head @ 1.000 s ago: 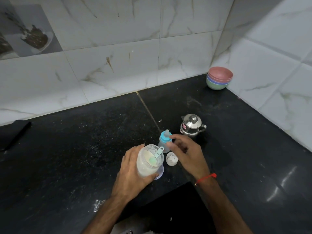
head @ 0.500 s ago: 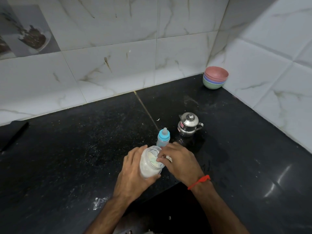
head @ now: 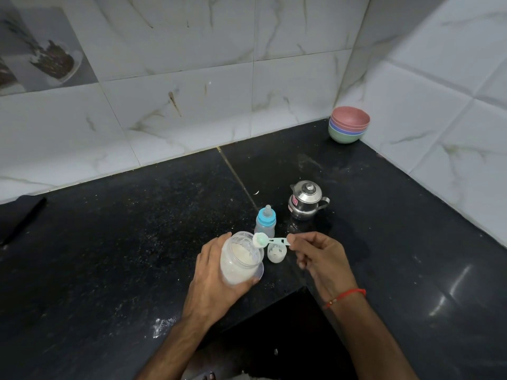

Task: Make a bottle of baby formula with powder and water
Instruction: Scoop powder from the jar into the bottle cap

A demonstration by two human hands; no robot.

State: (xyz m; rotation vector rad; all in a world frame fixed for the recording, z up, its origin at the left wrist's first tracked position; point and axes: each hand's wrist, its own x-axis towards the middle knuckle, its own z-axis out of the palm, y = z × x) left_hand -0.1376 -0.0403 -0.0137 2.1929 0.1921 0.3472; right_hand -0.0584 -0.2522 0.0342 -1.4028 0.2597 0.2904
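while my left hand [head: 216, 272] wraps the tilted, open powder jar [head: 241, 259] at lower centre, i see my right hand [head: 315, 253] pinching a pale scoop [head: 270, 240] over its mouth; the blue-capped baby bottle [head: 265, 222] stands upright just above.

Dim, soft lighting leaves white glare streaks on the glossy black stone countertop [head: 450, 292], with wide-angle bending at the edges.
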